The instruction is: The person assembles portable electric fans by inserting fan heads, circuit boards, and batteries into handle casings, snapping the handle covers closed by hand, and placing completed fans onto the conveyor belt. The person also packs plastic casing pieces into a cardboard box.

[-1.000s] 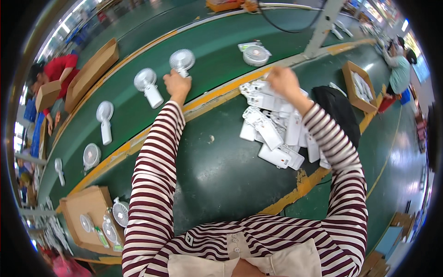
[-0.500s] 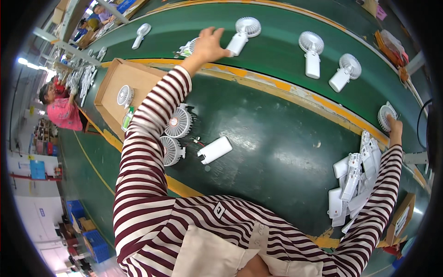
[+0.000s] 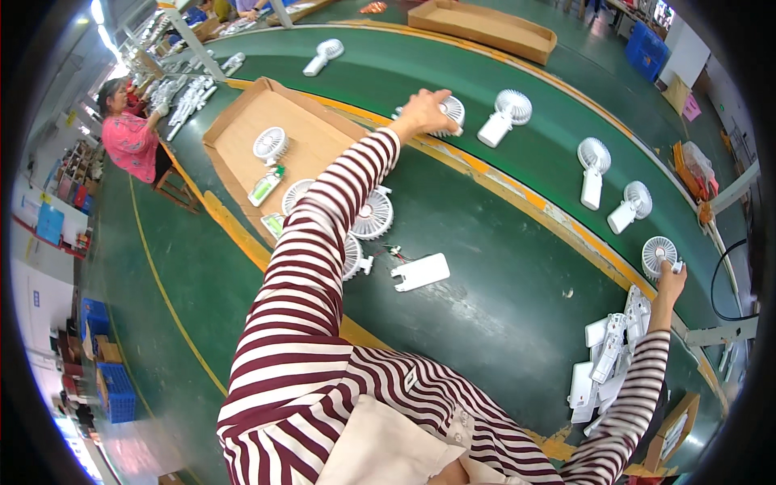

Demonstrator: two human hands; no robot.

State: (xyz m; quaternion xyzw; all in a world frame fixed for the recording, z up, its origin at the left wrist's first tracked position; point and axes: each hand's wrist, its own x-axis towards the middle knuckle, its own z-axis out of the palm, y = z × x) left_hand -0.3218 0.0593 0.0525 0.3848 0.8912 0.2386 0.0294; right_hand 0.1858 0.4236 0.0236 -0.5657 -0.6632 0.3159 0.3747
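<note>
My left hand (image 3: 422,115) reaches over the belt's near edge, thumb and fingers spread round the rim of a white fan head (image 3: 453,115); the hand covers part of it. At the far right, my right hand (image 3: 671,288) grips another white fan head (image 3: 659,255) by its lower side, above the belt's edge. Close to my right forearm lies a pile of white plastic handle shells (image 3: 608,347). Near my left forearm are several loose fan heads (image 3: 373,215) and a white handle casing (image 3: 424,272) beside thin wires on the dark green table.
On the green belt (image 3: 550,153) lie several white handheld fans (image 3: 506,117). A shallow cardboard tray (image 3: 234,121) at left holds a fan head with green-marked parts. Another cardboard tray (image 3: 485,28) stands beyond the belt. A co-worker in pink (image 3: 131,145) sits at left.
The view has turned, so the scene sits differently in it. My left hand has gone from between two fans to round a fan head. My right hand still holds its fan, now facing up.
</note>
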